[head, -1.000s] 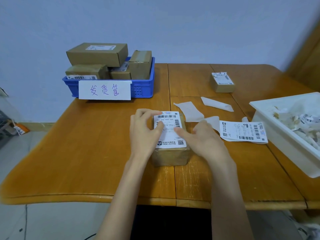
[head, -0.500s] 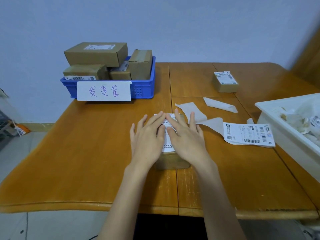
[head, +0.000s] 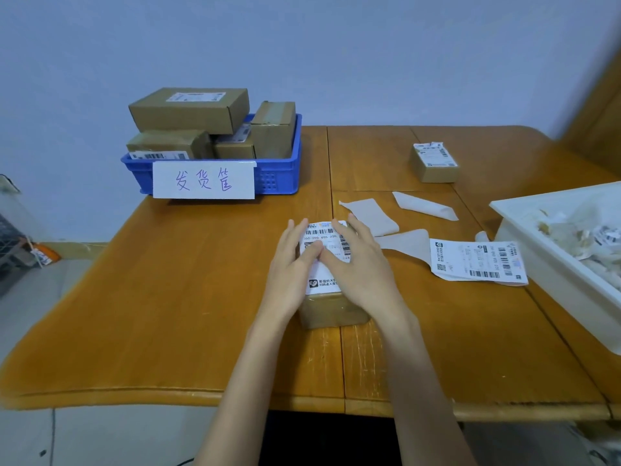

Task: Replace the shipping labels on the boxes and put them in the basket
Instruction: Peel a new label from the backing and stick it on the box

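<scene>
Both hands (head: 331, 264) flat atop box (head: 334, 311)

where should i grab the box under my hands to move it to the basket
Grip the box by its two short side walls, one hand from each side. The label covers its top, where the left hand and right hand lie flat, so only the sides offer plain cardboard. Then lift toward the basket.

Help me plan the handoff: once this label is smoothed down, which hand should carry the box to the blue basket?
Probably the left hand: the blue basket sits far-left of the box, on that hand's side.
</scene>
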The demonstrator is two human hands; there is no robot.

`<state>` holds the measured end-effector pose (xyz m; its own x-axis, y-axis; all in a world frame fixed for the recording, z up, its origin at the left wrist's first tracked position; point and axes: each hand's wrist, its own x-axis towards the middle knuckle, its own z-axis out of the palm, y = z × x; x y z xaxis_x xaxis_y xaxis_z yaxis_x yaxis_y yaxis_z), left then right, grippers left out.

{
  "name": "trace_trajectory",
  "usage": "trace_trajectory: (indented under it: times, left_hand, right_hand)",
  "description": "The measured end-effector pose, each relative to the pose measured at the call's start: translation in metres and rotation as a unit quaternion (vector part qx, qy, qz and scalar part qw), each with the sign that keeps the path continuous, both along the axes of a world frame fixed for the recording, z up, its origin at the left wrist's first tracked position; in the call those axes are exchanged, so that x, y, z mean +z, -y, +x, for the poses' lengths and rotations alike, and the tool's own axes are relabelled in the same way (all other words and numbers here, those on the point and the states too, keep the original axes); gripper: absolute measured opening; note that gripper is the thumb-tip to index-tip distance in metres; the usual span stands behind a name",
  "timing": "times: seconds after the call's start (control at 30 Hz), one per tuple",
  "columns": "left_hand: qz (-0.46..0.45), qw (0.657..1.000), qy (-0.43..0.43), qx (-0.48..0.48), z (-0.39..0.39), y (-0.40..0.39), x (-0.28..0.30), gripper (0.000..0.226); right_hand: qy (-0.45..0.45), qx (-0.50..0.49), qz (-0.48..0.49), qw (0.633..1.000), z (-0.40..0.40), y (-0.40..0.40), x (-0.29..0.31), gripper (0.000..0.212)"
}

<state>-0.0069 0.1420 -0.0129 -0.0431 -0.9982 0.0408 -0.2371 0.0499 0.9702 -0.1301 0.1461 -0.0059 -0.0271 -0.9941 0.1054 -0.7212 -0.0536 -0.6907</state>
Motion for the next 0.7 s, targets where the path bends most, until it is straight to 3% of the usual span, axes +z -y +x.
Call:
trace_trajectory:
  times: [0.1,0.2,0.27,0.37,0.4,0.53,0.7]
  left_hand:
    - [0.050,0.998,-0.038,-0.019,0.004,0.000,-0.008,0.042]
    - [0.066,0.995,-0.052,-0.045,0.006,0.000,-0.006,0.047]
    - [0.081,0.990,-0.092,-0.066,0.008,-0.003,-0.005,0.069]
    - [0.083,0.985,-0.128,-0.079,0.017,-0.008,-0.012,0.112]
    - [0.087,0.984,-0.133,-0.080,0.020,-0.009,-0.015,0.117]
    - [0.094,0.980,-0.152,-0.087,0.019,-0.008,-0.019,0.097]
    - [0.120,0.981,-0.152,-0.031,0.015,-0.008,-0.015,0.112]
  right_hand:
    - [0.024,-0.014,0.003,1.000,0.001,-0.001,0.000,0.064]
    - [0.039,-0.029,-0.014,0.999,0.000,-0.005,0.001,0.050]
    - [0.095,-0.058,-0.019,0.994,-0.003,-0.006,0.001,0.048]
    - [0.266,-0.077,0.021,0.961,-0.012,-0.014,0.003,0.053]
    - [0.314,-0.059,0.038,0.947,-0.016,-0.018,0.002,0.050]
    - [0.342,0.040,0.066,0.937,-0.027,-0.027,-0.004,0.051]
    - [0.391,-0.001,0.058,0.919,-0.025,-0.025,-0.005,0.037]
